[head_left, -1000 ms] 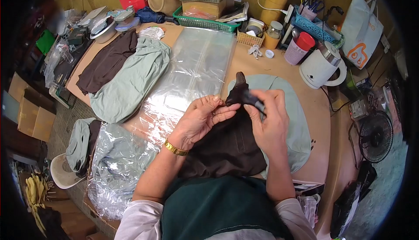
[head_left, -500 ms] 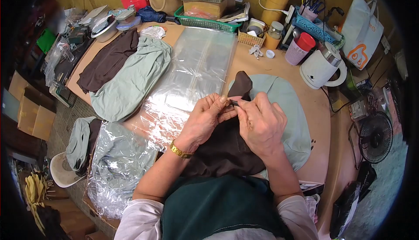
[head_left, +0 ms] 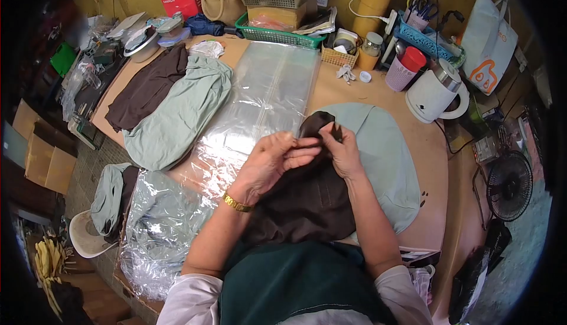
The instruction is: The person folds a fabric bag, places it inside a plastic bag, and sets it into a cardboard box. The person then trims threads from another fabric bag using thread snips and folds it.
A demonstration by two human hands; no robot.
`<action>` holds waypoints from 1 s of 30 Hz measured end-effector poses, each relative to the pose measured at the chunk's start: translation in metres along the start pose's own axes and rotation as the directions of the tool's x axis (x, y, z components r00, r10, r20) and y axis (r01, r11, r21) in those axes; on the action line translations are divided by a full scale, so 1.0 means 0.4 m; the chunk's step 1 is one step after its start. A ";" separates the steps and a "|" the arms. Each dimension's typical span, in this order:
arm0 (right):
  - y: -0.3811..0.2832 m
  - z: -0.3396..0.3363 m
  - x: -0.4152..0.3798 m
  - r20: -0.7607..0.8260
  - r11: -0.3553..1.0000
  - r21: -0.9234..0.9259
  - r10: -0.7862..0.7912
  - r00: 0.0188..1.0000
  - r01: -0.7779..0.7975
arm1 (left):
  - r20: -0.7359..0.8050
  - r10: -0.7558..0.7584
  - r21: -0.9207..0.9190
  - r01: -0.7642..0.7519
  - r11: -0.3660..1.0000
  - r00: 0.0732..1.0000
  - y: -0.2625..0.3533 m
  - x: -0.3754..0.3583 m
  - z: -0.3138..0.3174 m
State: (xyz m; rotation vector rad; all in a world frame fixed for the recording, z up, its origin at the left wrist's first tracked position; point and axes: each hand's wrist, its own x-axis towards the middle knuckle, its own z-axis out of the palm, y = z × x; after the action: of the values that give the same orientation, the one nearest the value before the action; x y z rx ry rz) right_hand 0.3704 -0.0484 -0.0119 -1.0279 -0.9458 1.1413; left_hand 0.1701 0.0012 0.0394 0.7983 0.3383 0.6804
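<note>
A dark brown cloth piece (head_left: 301, 210) with a stitched seam lies bunched in front of me, its far end raised in my hands. My right hand (head_left: 342, 150) is closed, thumb and fingers pinching the raised end. My left hand (head_left: 269, 162), with a gold watch band (head_left: 237, 202) at the wrist, has its thumb bent against the index finger and its fingertips at the cloth's edge. Beneath and right of the brown cloth spreads a pale green cloth (head_left: 387, 165). The small dark item seen earlier between my fingers is hidden or gone from view.
Clear plastic bags (head_left: 269, 83) lie flat on the table, left of centre. Folded brown and green cloths (head_left: 177, 109) sit farther left, above a crinkled plastic-wrapped bundle (head_left: 165, 224). A white kettle (head_left: 434, 91), a pink cup (head_left: 401, 74) and a fan (head_left: 509, 186) stand right.
My right hand has turned and moved slightly up, now pinching the brown cloth's end. My left hand has shifted left and its fingers have straightened. The cloth's raised end has folded over.
</note>
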 end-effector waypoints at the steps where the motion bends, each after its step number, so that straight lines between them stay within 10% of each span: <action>1: -0.007 -0.003 0.006 -0.089 0.995 0.014 -0.101 0.991 0.103 | -0.027 0.025 0.001 -0.025 1.000 0.999 0.012 0.006 -0.031; 4: -0.019 -0.021 0.017 -0.231 0.959 0.016 -0.272 0.934 0.283 | -0.403 0.202 0.039 -0.204 0.978 0.893 0.086 0.010 -0.175; 5: -0.023 -0.030 0.010 -0.244 0.962 0.008 -0.263 0.934 0.273 | -0.197 0.322 -0.138 -0.351 0.926 0.926 0.095 0.009 -0.267; 8: -0.012 -0.030 0.012 -0.276 0.971 0.012 -0.228 0.934 0.240 | -0.404 0.457 0.589 -0.157 0.793 0.792 0.104 0.010 -0.173; 9: -0.008 -0.022 0.015 -0.279 0.960 -0.045 -0.278 0.919 0.276 | -0.258 0.415 0.699 -0.128 0.704 0.872 0.083 0.016 -0.159; 14: -0.013 0.012 0.010 -0.282 0.916 -0.282 -0.364 0.888 0.286 | 0.021 0.327 0.780 -0.220 0.586 0.945 -0.028 0.068 0.030; 19: 0.015 -0.035 0.006 -0.464 0.970 0.066 -0.176 0.868 0.232 | -0.044 0.604 0.921 -0.203 0.334 0.796 -0.042 0.109 -0.028; 22: 0.101 -0.107 0.022 -0.471 0.783 -0.621 -0.407 0.783 0.033 | -0.196 0.813 0.870 -0.285 0.402 0.549 -0.035 0.132 -0.156; 23: 0.098 -0.120 0.014 -0.482 0.786 -0.617 -0.405 0.777 0.027 | -0.411 0.614 0.732 -0.158 0.663 0.674 0.003 0.098 -0.220; 25: 0.084 -0.141 0.005 -0.276 0.353 -0.923 -0.333 0.902 -0.152 | -0.496 0.508 0.547 -0.201 0.813 0.704 0.025 0.087 -0.231; 26: 0.080 -0.156 0.001 -0.282 0.359 -0.920 -0.329 0.901 -0.157 | -0.500 0.415 0.499 -0.138 0.855 0.760 0.028 0.069 -0.234; 30: 0.026 -0.280 0.046 -0.343 0.315 -0.911 -0.224 0.912 -0.265 | -0.257 0.117 0.692 0.098 0.715 0.959 -0.059 0.000 -0.154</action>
State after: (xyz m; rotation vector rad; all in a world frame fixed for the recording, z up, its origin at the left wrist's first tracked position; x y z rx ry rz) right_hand 0.4778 -0.0457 -0.0500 -2.1784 -1.2646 0.1671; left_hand 0.1483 0.0228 -0.0188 1.4381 0.8959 0.6773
